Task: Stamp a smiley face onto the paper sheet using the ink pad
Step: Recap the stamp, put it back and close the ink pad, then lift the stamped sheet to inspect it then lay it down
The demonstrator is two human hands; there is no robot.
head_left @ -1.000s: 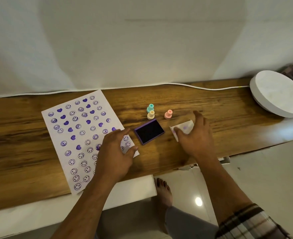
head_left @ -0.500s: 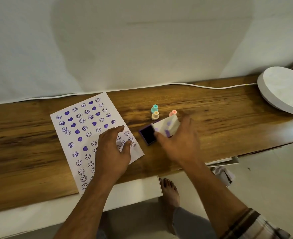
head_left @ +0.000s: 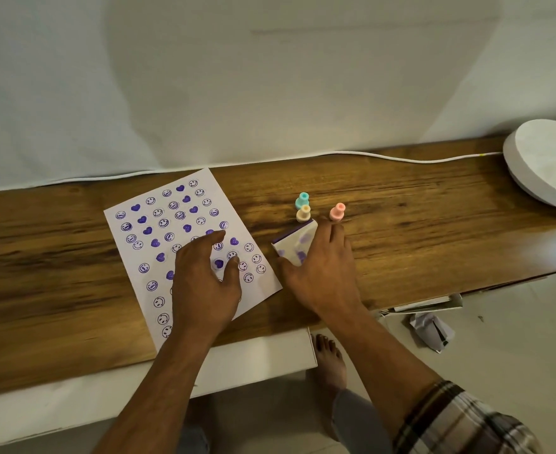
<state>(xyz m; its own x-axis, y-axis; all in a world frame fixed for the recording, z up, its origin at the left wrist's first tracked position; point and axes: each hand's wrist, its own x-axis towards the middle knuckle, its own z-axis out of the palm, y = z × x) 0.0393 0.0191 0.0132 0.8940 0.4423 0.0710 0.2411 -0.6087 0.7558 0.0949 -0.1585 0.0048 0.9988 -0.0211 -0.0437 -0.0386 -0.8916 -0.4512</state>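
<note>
A white paper sheet (head_left: 172, 231) covered with purple smiley and heart prints lies on the wooden table (head_left: 417, 224). My left hand (head_left: 204, 283) rests flat on the sheet's lower right part, fingers spread. My right hand (head_left: 322, 273) holds the white, purple-stained lid (head_left: 294, 245) down over the ink pad, whose purple edge (head_left: 288, 231) shows at the lid's far side. Three small stamps stand just behind: teal (head_left: 302, 200), cream (head_left: 303, 213) and pink (head_left: 337, 212). None is in a hand.
A round white object (head_left: 545, 162) sits at the table's right end, with a white cable (head_left: 384, 157) running along the back edge. A white board (head_left: 257, 358) juts out below the table front. Crumpled paper (head_left: 430, 329) lies on the floor, next to a bare foot (head_left: 329, 358).
My right hand picked the lid up from the table right of the pad and brought it left, setting it over the open pad. The left hand stayed on the sheet.
</note>
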